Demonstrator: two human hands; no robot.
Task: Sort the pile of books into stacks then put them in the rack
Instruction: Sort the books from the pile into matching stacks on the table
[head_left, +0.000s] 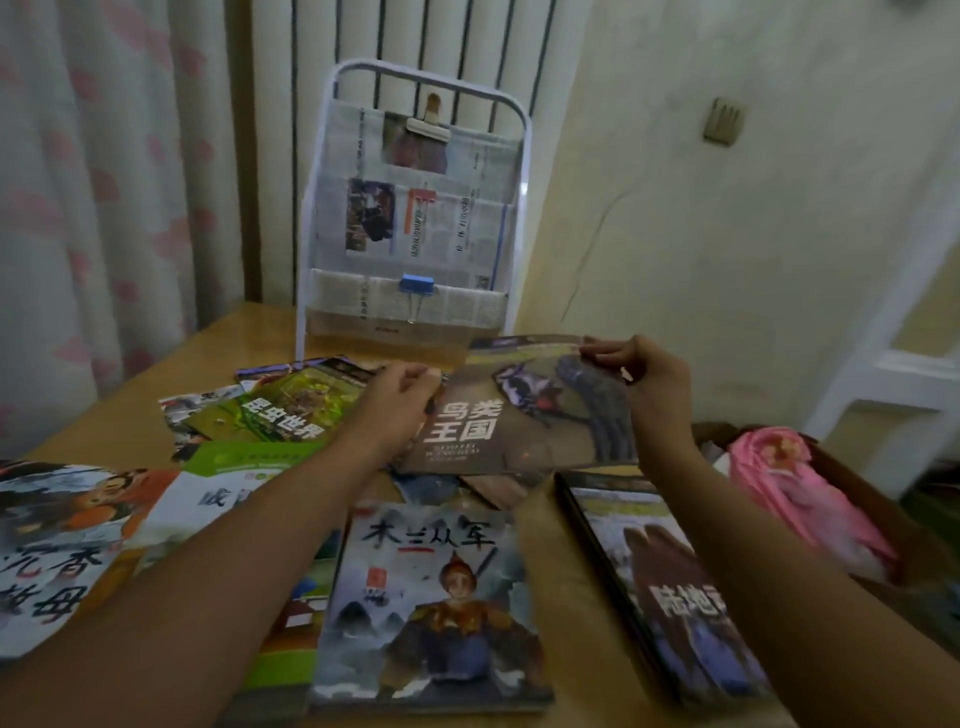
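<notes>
A thin brown book with a bird on its cover (524, 415) is lifted off the table, tilted, in front of the rack. My left hand (400, 400) grips its left edge and my right hand (644, 374) pinches its top right corner. The white wire rack (415, 208), lined with newspaper, stands at the back of the wooden table (571, 571). A green insect book (291, 410) lies on a loose pile at the left. A warrior picture book (431, 608) lies in front, and a dark stack (670, 587) sits at the right.
More books lie at the left, one with a painted figure (57, 540) and one white and green (208, 493). A blue binder clip (415, 285) is on the rack's lower pocket. A box holding pink cloth (800, 499) stands right of the table. A curtain hangs on the left.
</notes>
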